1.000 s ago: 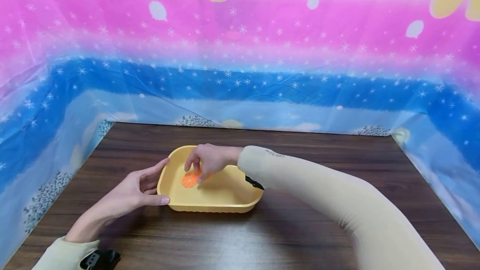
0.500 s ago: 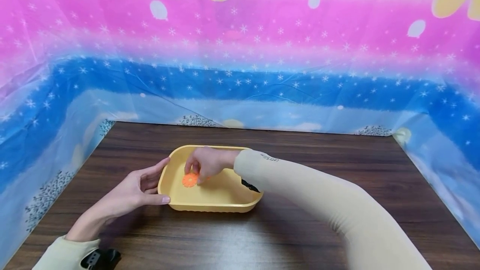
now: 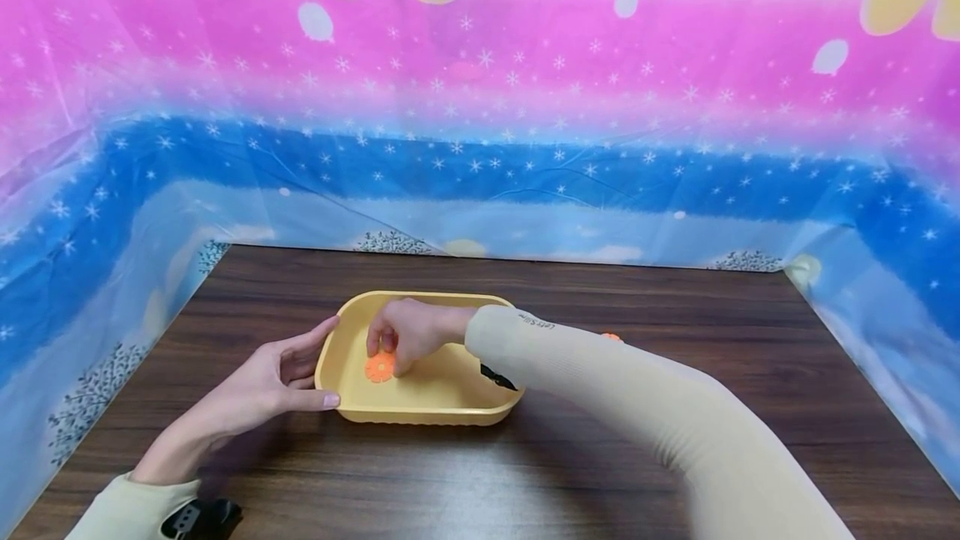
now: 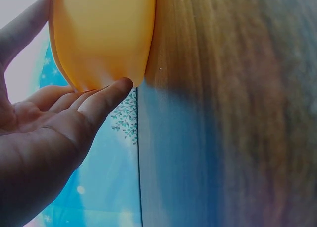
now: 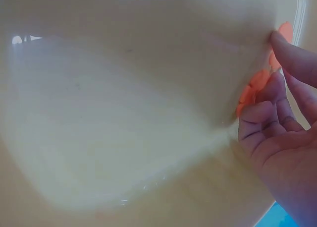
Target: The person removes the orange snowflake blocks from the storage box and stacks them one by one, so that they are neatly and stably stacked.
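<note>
A shallow yellow tray [image 3: 442, 417] stands on the dark wooden table. My left hand [image 3: 258, 382] holds its left end, thumb at the near corner and fingers at the far one; in the left wrist view, fingertips touch the tray's outer wall [image 4: 104, 33]. Inside the tray, near its left end, lies an orange flower-shaped disc [image 3: 380, 367] with notched edges and a small centre hole. My right hand [image 3: 412, 332] reaches in from the right and pinches the disc's far edge. The right wrist view shows orange petals [image 5: 258, 79] between thumb and curled fingers, which partly hide the disc.
Another small orange piece [image 3: 611, 337] lies on the table beyond the right sleeve [image 3: 600, 365], mostly hidden by it. A patterned pink and blue cloth [image 3: 480, 165] hangs along the table's back and sides.
My right hand has lowered onto the disc, its fingers now closer together; the disc has shifted slightly toward me. The orange piece beyond my right sleeve has come into view. My left hand stays put.
</note>
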Demonstrator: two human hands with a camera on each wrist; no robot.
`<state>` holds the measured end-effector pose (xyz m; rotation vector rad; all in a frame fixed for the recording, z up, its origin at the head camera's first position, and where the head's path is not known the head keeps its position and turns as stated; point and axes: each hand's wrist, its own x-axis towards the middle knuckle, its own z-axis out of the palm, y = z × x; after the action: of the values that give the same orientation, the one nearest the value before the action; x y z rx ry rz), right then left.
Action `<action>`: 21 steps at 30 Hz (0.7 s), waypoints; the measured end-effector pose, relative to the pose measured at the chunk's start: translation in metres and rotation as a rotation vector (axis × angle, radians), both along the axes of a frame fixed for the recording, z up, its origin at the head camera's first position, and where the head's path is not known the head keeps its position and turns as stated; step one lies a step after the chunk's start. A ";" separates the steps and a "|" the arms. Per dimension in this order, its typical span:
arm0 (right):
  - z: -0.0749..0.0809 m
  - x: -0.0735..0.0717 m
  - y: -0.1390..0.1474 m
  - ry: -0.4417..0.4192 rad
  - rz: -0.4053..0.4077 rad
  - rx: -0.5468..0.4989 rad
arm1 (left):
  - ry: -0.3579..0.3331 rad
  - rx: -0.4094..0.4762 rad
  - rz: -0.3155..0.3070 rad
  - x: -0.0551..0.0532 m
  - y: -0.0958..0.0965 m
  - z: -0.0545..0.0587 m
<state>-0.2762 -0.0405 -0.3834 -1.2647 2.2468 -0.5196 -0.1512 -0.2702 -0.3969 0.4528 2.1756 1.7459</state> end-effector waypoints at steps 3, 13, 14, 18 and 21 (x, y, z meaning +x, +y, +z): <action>0.000 0.001 0.000 0.005 -0.007 0.005 | -0.004 0.003 0.001 0.000 0.000 0.000; 0.004 0.005 0.000 -0.027 0.006 0.008 | 0.015 -0.014 0.012 0.000 0.000 -0.001; 0.005 0.005 0.000 -0.032 0.010 0.009 | 0.016 -0.012 0.012 0.000 0.000 -0.001; 0.007 0.004 0.002 -0.051 0.023 0.000 | 0.019 -0.011 0.009 0.000 0.000 -0.001; 0.007 0.002 0.003 -0.058 0.025 -0.005 | 0.024 -0.014 0.008 0.001 0.000 0.000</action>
<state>-0.2743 -0.0371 -0.3765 -1.2620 2.1805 -0.5465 -0.1506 -0.2699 -0.3972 0.4650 2.2072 1.7374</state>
